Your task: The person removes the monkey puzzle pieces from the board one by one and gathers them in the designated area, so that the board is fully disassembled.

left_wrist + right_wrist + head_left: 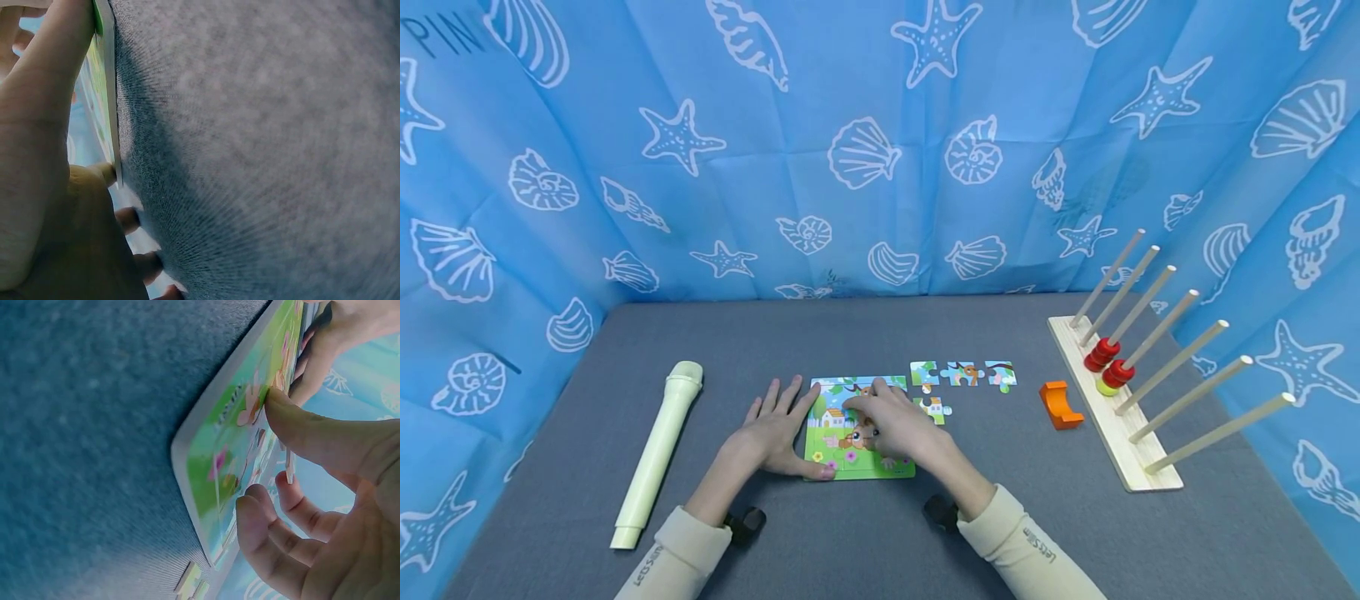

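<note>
A jigsaw board [842, 471] with a cartoon animal, a house and flowers lies on the grey cloth. My left hand [772, 433] spreads along its left side, thumb at the lower edge and fingertips near the upper left corner. Over the board's upper right part is my right hand [895, 421], fingers bent downward. In the right wrist view a thin puzzle piece [290, 467], seen edge-on, is pinched between the thumb and a finger of that hand. The palm and fingers hide part of the picture. The left wrist view shows the board's edge [112, 106] beside the left hand.
Several loose puzzle pieces [962, 373] lie just right of the board. Farther right are an orange arch block [1061, 406] and a wooden peg stand [1138, 446] with red and yellow-green rings [1102, 354]. A pale green toy microphone [658, 450] lies at left.
</note>
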Available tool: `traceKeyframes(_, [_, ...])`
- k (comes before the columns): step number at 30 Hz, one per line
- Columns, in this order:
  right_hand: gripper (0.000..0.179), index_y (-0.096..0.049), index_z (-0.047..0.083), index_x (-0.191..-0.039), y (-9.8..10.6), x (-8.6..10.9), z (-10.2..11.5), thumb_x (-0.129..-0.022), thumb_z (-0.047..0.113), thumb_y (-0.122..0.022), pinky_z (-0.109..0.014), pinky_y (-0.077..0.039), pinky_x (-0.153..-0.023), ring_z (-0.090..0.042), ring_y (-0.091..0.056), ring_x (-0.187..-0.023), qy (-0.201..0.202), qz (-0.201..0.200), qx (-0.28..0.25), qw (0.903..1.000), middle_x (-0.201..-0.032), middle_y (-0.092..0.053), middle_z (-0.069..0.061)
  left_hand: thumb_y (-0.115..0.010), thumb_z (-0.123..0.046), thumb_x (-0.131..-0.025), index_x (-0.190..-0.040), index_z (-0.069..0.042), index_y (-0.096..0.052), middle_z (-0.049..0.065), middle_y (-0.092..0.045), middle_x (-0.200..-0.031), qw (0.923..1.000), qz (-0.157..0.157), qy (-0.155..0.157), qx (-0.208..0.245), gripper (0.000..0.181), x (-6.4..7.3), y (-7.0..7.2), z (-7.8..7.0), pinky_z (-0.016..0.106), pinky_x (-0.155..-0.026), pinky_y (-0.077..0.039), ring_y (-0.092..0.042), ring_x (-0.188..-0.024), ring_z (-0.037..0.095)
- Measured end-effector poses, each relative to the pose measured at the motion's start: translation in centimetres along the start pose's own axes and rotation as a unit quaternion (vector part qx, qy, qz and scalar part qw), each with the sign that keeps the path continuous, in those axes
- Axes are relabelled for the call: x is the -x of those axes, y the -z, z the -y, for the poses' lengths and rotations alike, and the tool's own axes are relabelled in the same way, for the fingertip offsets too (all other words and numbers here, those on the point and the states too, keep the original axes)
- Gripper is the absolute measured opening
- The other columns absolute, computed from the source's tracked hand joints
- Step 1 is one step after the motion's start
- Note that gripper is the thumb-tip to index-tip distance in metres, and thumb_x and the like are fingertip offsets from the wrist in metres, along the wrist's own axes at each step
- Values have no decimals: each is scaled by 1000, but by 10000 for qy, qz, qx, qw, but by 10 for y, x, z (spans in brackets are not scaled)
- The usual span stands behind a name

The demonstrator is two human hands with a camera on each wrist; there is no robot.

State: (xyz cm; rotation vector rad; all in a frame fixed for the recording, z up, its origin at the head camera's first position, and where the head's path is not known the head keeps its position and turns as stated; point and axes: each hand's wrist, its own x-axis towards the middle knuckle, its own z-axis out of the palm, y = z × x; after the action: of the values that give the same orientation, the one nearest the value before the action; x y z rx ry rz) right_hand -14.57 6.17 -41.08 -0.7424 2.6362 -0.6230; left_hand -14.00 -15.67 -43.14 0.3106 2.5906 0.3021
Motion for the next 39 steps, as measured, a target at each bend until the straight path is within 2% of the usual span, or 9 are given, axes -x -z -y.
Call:
traceKeyframes(10, [50,-66,15,-135,1,3,-3,-89,-5,-72,-29,-37,-65,-18,-44,-82,134,-177,-76,9997,-104,-54,-5,-80,-71,-72,-166,-15,-11,20,-4,-173,10000,-53,-40,1,130,1,-1,-1,68,-125,-14,-3,-158,50])
traceKeyframes(15, [53,-64,15,-137,3,5,-5,-88,4,-79,-30,-39,-64,-18,-46,-84,128,-278,-137,9994,-107,-56,-6,-80,-72,-71,-166,-15,-11,20,-4,-173,10000,-64,-33,-51,131,0,-1,-1,68,-125,-14,-3,-158,51])
traceKeyframes(20, [55,-61,17,-142,9,10,-9,-90,14,-78,-31,-40,-65,-19,-49,-85,83,-251,-209,9994,-110,-59,-9,-80,-72,-71,-166,-15,-10,20,-3,-173,10000,-25,-23,-69,130,0,-1,0,68,-125,-13,-2,-158,50])
traceKeyframes(26, [58,-60,20,-144,14,17,-18,-90,22,-80,-32,-42,-64,-19,-52,-86,57,-250,-88,9996,-114,-60,-11,-79,-73,-71,-166,-15,-10,20,-3,-173,10000,6,16,-89,131,0,0,-1,68,-125,-13,-2,-158,50])
traceKeyframes(34, [56,-62,22,-141,23,27,-35,-89,19,-81,-34,-42,-63,-19,-52,-86,-240,-500,154,9983,-113,-60,-10,-79,-73,-71,-166,-16,-10,19,-2,-173,9999,37,113,-62,131,-1,-1,-1,67,-126,-12,-1,-159,49])
traceKeyframes(39, [55,-63,21,-141,30,36,-50,-89,17,-81,-33,-44,-63,-20,-53,-87,-312,-565,294,9975,-114,-60,-11,-80,-72,-70,-166,-15,-10,20,-2,-173,10000,6,57,-30,131,-1,-1,-1,68,-126,-12,-1,-159,49])
